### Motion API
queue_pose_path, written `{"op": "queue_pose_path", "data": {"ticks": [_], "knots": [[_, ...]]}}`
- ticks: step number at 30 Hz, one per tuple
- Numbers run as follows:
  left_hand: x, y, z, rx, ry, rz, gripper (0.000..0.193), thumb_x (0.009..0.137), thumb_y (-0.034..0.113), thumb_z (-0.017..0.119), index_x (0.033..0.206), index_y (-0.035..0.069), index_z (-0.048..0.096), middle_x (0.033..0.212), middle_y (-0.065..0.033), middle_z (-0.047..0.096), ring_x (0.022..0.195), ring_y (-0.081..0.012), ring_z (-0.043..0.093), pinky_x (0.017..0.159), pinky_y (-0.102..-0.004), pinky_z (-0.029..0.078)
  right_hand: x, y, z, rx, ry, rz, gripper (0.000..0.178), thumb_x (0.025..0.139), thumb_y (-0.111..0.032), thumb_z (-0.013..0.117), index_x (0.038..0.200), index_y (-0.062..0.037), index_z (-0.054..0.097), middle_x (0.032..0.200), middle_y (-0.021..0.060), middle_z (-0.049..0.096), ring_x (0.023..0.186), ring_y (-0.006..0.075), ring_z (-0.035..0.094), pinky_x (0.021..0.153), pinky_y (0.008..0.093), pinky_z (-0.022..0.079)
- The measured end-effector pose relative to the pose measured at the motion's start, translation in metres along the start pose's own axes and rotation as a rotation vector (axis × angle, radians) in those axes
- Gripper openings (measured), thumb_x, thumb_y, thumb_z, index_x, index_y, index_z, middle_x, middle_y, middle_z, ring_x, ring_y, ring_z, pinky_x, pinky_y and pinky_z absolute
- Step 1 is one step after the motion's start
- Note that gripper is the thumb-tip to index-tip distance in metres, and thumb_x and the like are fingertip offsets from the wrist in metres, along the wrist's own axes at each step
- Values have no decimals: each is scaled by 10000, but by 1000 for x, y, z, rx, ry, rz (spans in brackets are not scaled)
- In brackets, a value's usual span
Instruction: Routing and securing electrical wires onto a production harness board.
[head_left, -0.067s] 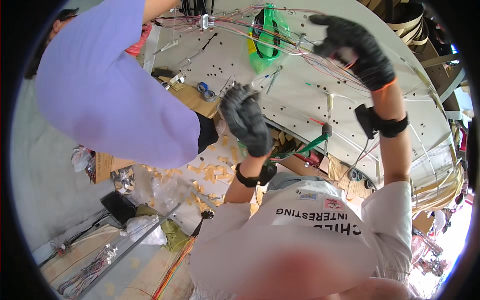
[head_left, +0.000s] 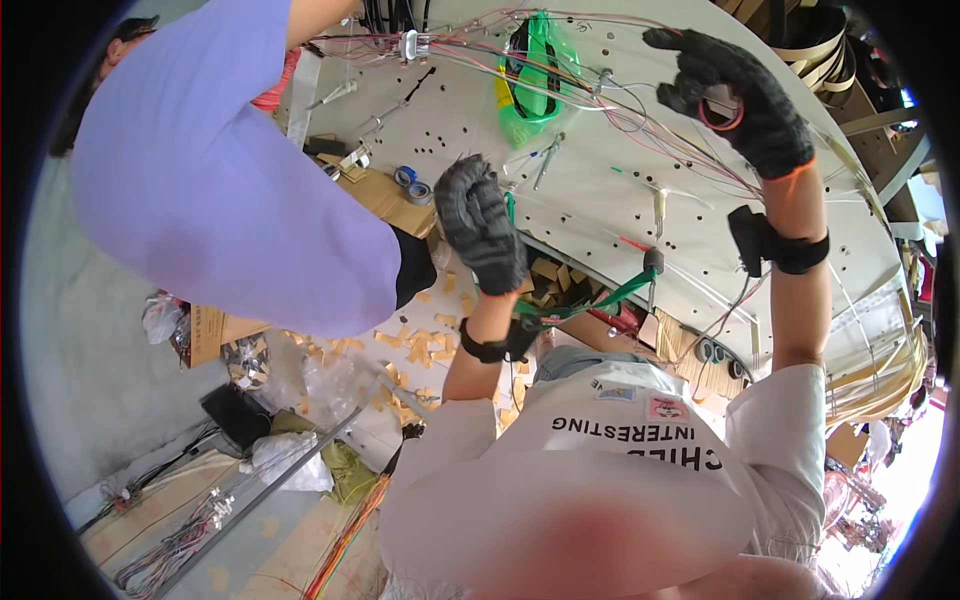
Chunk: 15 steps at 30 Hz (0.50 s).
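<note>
My right hand (head_left: 750, 105), in a black knit glove with an orange cuff, is raised over the board's right part. Its index finger and thumb stand apart, while a red-rimmed ring (head_left: 721, 112) sits against the palm among the other fingers. Just left of it, a bundle of thin red, white and dark wires (head_left: 640, 115) runs across the pale board (head_left: 600, 210). My left hand (head_left: 480, 225), also gloved, is closed into a fist at the board's near edge. What it holds, if anything, is hidden. A green strip (head_left: 511, 207) shows beside it.
A co-worker in a purple shirt (head_left: 230, 190) leans in at left. On the board are a green plastic bag (head_left: 535, 85), metal wire posts (head_left: 548, 160) and tape rolls (head_left: 418, 191). Cardboard scraps (head_left: 425, 345) litter the floor below, and a metal bar (head_left: 290, 480) crosses the lower left.
My left hand has moved slightly left, and my right hand has shifted right and a little away from the wires. The ring in the right hand shows more clearly.
</note>
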<state>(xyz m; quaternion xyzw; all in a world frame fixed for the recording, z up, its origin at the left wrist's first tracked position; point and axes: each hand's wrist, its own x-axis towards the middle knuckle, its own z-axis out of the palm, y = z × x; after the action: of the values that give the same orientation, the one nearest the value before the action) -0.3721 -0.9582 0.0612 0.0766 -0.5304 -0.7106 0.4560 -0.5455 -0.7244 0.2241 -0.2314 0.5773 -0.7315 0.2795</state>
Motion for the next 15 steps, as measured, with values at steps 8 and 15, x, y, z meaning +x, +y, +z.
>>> {"op": "queue_pose_path", "data": {"ticks": [8, 15], "knots": [[91, -37, -1, 721, -257, 446, 252, 875, 9, 635, 1126, 26, 648, 958, -74, 678, 849, -198, 656, 836, -315, 521, -37, -16, 93, -853, -10, 122, 414, 871, -157, 718, 1255, -64, 593, 918, 20, 640, 732, 89, 595, 566, 259, 518], [143, -21, 57, 692, -241, 898, 246, 768, 77, 762, 1010, 77, 720, 925, -78, 669, 927, -238, 625, 853, -351, 502, -28, 48, 146, -1047, -192, -256, 425, 780, -252, 800, 1097, -24, 632, 959, 138, 662, 823, 261, 658, 749, 343, 530]]}}
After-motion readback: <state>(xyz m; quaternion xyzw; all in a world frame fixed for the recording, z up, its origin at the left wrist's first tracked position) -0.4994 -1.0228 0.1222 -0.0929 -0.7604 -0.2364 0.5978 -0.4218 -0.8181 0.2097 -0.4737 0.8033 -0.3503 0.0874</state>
